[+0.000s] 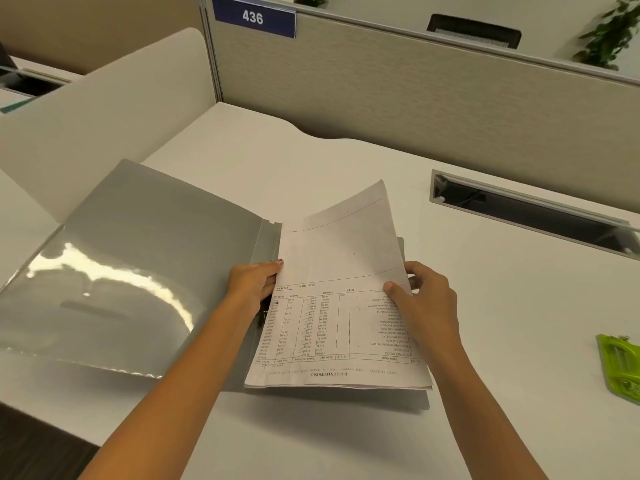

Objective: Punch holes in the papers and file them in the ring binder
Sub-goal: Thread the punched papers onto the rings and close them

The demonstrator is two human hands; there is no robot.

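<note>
Surface: white desk (346, 161), grey ring binder (156, 254) open centre-left.
Load: papers (339, 306), light and floppy, centre frame over the binder's right half.
Grip: my left hand (254, 284) and right hand (424, 299) pinch opposite side edges.

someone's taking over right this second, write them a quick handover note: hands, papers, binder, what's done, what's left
Left hand holds the left edge of the papers; right hand pinches their right edge, thumb on top.
The papers hang over the right half of the open ring binder; its cover lies flat to the left on the desk. A green tool, likely the punch, lies to the right.
Done: binder opened; a dark spot near the left edge looks like a punched hole.
Left: seat the papers on the rings (mostly hidden), close them.
</note>
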